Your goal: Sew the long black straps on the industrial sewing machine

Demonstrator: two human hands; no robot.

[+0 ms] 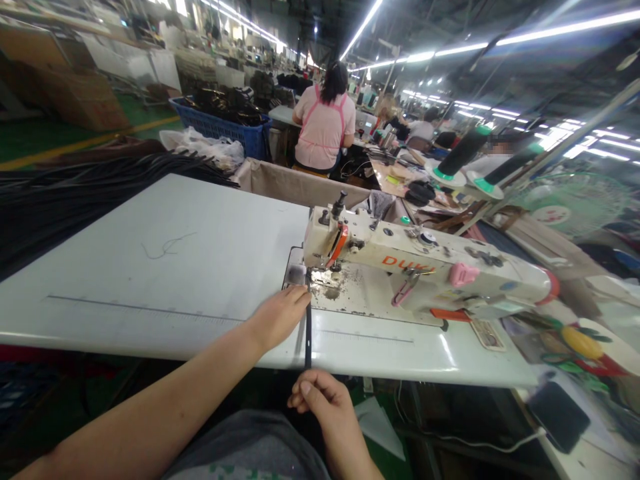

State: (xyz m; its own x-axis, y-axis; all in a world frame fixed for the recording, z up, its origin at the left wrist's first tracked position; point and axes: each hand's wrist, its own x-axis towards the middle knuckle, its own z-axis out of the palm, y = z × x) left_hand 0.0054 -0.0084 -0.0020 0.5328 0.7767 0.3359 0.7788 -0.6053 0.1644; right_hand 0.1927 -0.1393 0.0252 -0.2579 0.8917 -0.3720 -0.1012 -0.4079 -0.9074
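Observation:
A narrow black strip [309,333] runs from under the needle area of a white sewing machine [370,250] down over the table's front edge. My left hand [283,313] lies on the table beside the strip, its fingers together and their tips at the strip just in front of the presser foot. Below the table edge, my right hand [320,393] has its fingers curled in at the lower end of the visible strip. What lies between those fingers is hidden.
The white table [150,267] bears a loose thread. Black strips [75,200] are heaped along its left edge. Beyond it are a cloth-lined bin [300,183], a blue basket [220,127] and a seated person. Thread cones [463,153] stand behind the machine; a phone [559,415] lies lower right.

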